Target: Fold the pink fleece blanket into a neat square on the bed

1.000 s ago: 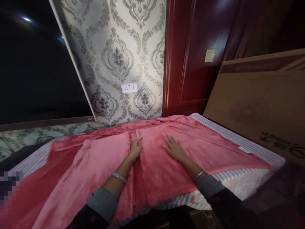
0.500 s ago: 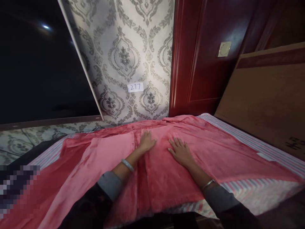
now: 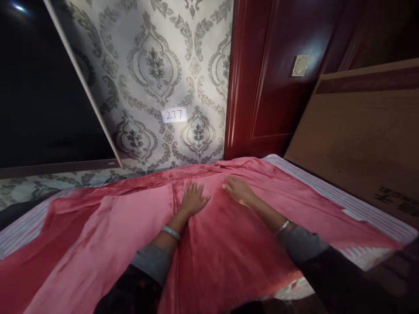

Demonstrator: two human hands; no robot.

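Observation:
A pink, plush-looking cloth point(image 3: 235, 235), perhaps a garment or blanket, lies spread over a striped sheet point(image 3: 296, 181). My left hand point(image 3: 193, 199) rests palm down on it beside a long fold, fingers spread. Farther right, my right hand point(image 3: 240, 190) is on the same cloth near its upper part, its fingers stretched to the left and partly blurred. Neither hand grips the fabric. A paler pink panel point(image 3: 137, 209) lies left of my left hand, with darker red-pink folds around it.
Behind the cloth stands a patterned wall point(image 3: 157, 69) with a paper label point(image 3: 174, 114) reading 277. A large dark screen point(image 3: 49, 100) is at the left. On the right are a dark red wooden panel point(image 3: 275, 100) and a big cardboard box point(image 3: 360, 139).
My right hand has turned and slid toward the upper part of the cloth. My left hand stays flat on the fabric. The view has shifted a little to the right.

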